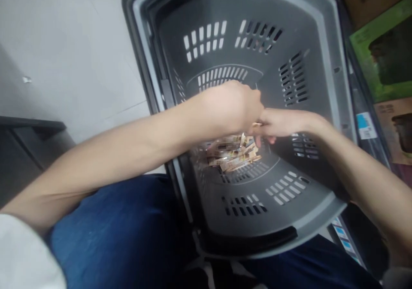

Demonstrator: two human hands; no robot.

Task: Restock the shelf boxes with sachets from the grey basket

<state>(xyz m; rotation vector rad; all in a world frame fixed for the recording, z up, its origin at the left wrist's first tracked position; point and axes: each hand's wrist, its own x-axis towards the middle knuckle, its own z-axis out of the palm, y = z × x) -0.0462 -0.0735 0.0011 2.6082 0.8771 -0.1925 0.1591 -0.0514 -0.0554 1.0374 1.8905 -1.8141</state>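
Note:
A grey plastic shopping basket (299, 190) with slotted walls stands open below my hands. On its floor lies a small pile of packets (240, 156) in shiny clear wrapping, with tan and brown print. My left hand (236, 106) is closed in a fist above the pile, its back toward me, so its fingers are hidden. Against it from the right comes my right hand (277, 122), fingers bent and partly covered. The two hands touch. A small glint shows between them, but what they grip cannot be made out.
A shelf with green and brown boxes (386, 53) and price labels (366, 125) runs along the right. Pale floor (80, 44) lies to the left, with a dark edged object (28, 143) beside it. My knees in blue trousers (119, 233) are close to the basket.

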